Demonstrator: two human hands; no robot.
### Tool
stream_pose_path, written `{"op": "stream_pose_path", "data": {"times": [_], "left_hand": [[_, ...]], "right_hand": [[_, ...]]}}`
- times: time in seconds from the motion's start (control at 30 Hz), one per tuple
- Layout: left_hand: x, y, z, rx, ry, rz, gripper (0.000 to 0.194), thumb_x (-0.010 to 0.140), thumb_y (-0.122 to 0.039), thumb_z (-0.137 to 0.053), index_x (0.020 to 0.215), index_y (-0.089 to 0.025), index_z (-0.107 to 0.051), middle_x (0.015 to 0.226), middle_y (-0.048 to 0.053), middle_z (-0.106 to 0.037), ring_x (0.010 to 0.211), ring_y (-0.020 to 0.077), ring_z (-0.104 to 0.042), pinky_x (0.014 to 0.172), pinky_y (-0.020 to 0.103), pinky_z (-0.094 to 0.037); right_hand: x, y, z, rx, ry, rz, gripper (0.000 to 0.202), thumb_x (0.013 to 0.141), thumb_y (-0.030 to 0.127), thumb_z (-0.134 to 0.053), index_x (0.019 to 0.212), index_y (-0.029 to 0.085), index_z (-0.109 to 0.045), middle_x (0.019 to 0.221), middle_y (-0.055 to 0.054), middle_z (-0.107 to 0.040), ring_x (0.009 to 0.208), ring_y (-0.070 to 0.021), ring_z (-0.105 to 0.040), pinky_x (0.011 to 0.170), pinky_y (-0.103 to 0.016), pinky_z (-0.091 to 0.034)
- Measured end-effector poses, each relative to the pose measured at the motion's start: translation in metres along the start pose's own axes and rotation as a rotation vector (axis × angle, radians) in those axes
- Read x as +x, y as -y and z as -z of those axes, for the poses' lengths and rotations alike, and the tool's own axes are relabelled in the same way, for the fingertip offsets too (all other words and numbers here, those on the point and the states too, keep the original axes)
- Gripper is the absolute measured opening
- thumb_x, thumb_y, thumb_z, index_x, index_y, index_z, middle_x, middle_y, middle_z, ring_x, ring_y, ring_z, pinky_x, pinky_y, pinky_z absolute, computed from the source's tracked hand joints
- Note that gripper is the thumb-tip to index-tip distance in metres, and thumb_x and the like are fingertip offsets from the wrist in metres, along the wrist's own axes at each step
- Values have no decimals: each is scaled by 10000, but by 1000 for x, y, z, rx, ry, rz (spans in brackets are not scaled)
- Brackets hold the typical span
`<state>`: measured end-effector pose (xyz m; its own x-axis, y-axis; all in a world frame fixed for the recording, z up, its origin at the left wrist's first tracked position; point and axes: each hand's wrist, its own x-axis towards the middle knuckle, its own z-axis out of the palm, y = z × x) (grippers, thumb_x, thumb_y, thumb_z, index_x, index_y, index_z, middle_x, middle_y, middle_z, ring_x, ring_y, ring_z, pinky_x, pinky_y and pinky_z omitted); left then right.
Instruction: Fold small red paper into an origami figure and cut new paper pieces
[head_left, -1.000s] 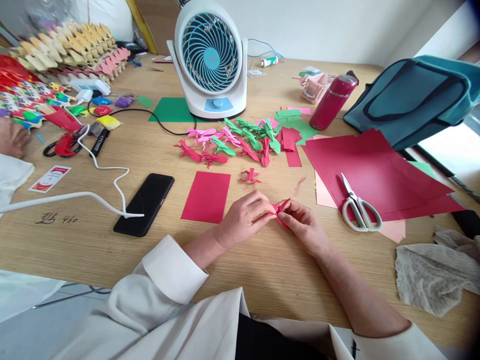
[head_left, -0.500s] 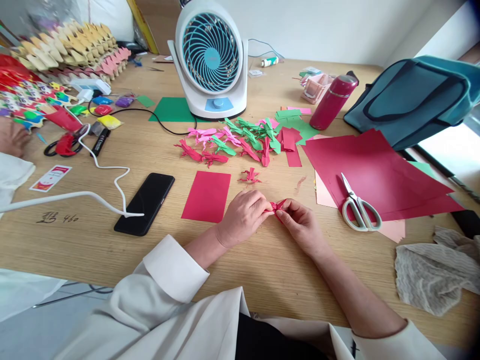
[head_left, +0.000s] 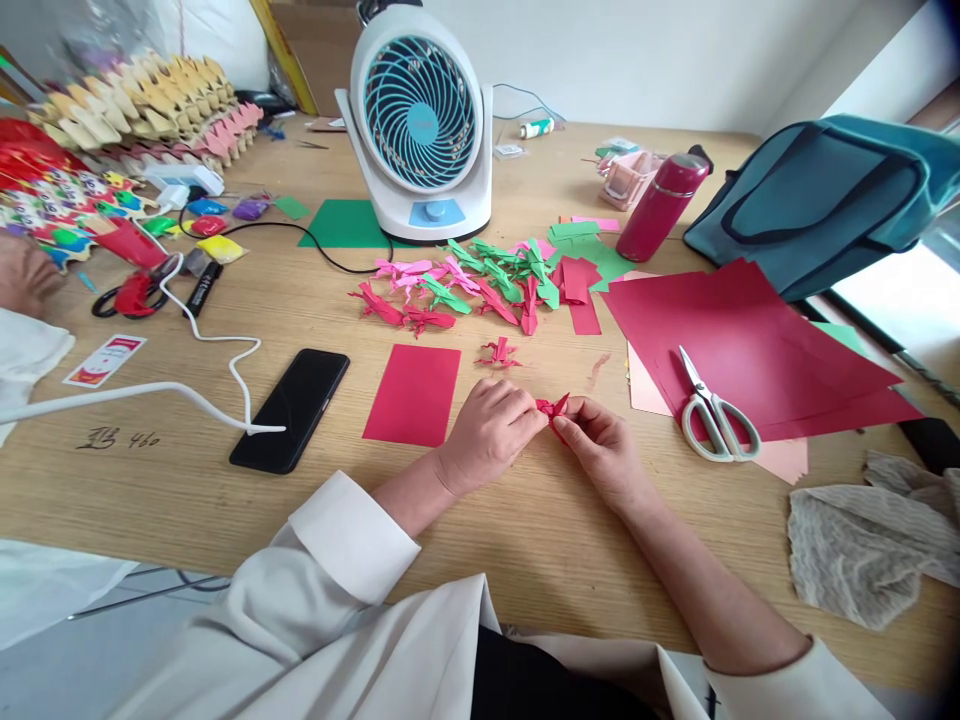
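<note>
Between my two hands is a small red folded paper figure (head_left: pixel 553 407), partly hidden by the fingers. My left hand (head_left: pixel 491 430) pinches its left side with the fingers closed. On the other side, my right hand (head_left: pixel 600 445) grips it between thumb and forefinger. Just beyond my left hand lies a red paper figure with thin legs (head_left: pixel 499 353). A flat red paper rectangle (head_left: pixel 412 394) rests to the left. Farther back, several pink, green and red folded paper figures (head_left: pixel 491 275) are piled together.
White-handled scissors (head_left: pixel 716 415) lie on large red sheets (head_left: pixel 750 340) at the right. A phone (head_left: pixel 291 408) with a white cable nearby is at the left. Behind stand a fan (head_left: pixel 421 125), a red bottle (head_left: pixel 664 207) and a teal bag (head_left: pixel 817 205). Another person's hand (head_left: pixel 26 275) shows at far left.
A pointed red flap of the held paper now stands up higher between my fingers. Both hands stay almost in the same place; the view has shifted slightly.
</note>
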<state>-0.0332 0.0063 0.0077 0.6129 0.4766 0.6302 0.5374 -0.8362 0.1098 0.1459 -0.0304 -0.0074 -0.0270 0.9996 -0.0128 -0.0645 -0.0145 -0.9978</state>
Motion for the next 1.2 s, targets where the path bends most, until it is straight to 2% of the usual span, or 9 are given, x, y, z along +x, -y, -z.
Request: {"op": "stream_pose_path", "data": {"times": [0.1, 0.17, 0.3, 0.37, 0.5, 0.67, 0.8, 0.97, 1.2], "left_hand": [[0, -1, -3, -70, -46, 44, 150, 948, -219, -568, 820, -187, -640, 796, 29, -638, 772, 176, -506, 752, 340, -378], [0, -1, -6, -207, -68, 142, 170, 936, -240, -592, 780, -183, -624, 789, 32, -620, 790, 173, -519, 762, 328, -411], [-1, -3, -11, -546, -81, 393, 158, 914, -212, -616, 761, -182, -592, 745, 6, -576, 764, 143, -546, 716, 275, -446], [-1, -3, -13, -690, -56, 506, 114, 885, -204, -649, 793, -182, -586, 762, -1, -595, 742, 129, -560, 677, 252, -445], [-4, 0, -16, -906, -32, 671, 172, 831, -266, -718, 914, -181, -594, 800, -1, -630, 728, 119, -596, 643, 228, -452], [-3, 3, -14, -944, 14, 530, 75, 855, -241, -696, 856, -166, -685, 831, 24, -626, 758, 123, -583, 656, 230, -456], [0, 2, -8, -896, -15, 445, 71, 866, -207, -687, 815, -159, -687, 777, 17, -604, 738, 121, -564, 663, 234, -447], [0, 1, -5, -817, -30, 397, 102, 866, -199, -688, 780, -157, -655, 738, 4, -584, 722, 120, -551, 662, 232, -433], [-1, 0, -5, -724, -12, 403, 116, 861, -165, -672, 754, -163, -629, 725, -9, -556, 700, 115, -541, 629, 221, -417]], "right_hand": [[-1, -2, -1, -1, -20, 17, 239, 831, 449, -712, 877, 218, -670, 810, -11, -665, 739, -156, -586, 702, -282, -479], [-2, -4, -1, -51, -33, 65, 202, 856, 414, -688, 908, 221, -661, 858, -23, -674, 792, -169, -608, 737, -296, -487], [-8, -1, -3, -383, -71, 256, 60, 920, 261, -608, 933, 221, -650, 816, -16, -620, 733, -152, -568, 682, -289, -455], [-11, 3, -2, -531, -88, 374, 66, 928, 191, -581, 938, 217, -642, 793, -9, -578, 678, -138, -527, 638, -282, -436], [-12, 7, -1, -644, -81, 529, 115, 930, 125, -562, 976, 212, -621, 812, -18, -563, 668, -134, -521, 591, -274, -427], [-13, 8, 1, -690, -57, 632, 159, 924, 93, -571, 1014, 217, -611, 841, -32, -580, 700, -142, -539, 609, -282, -452], [-14, 10, 2, -691, -45, 662, 163, 921, 88, -579, 1013, 221, -606, 851, -35, -592, 707, -144, -552, 611, -284, -461], [-13, 12, 1, -646, -26, 656, 163, 919, 89, -577, 1005, 223, -606, 860, -39, -610, 750, -158, -580, 635, -295, -480], [-13, 12, 2, -603, 31, 593, 124, 908, 154, -604, 1007, 230, -604, 885, -46, -619, 816, -192, -596, 715, -351, -498]]}}
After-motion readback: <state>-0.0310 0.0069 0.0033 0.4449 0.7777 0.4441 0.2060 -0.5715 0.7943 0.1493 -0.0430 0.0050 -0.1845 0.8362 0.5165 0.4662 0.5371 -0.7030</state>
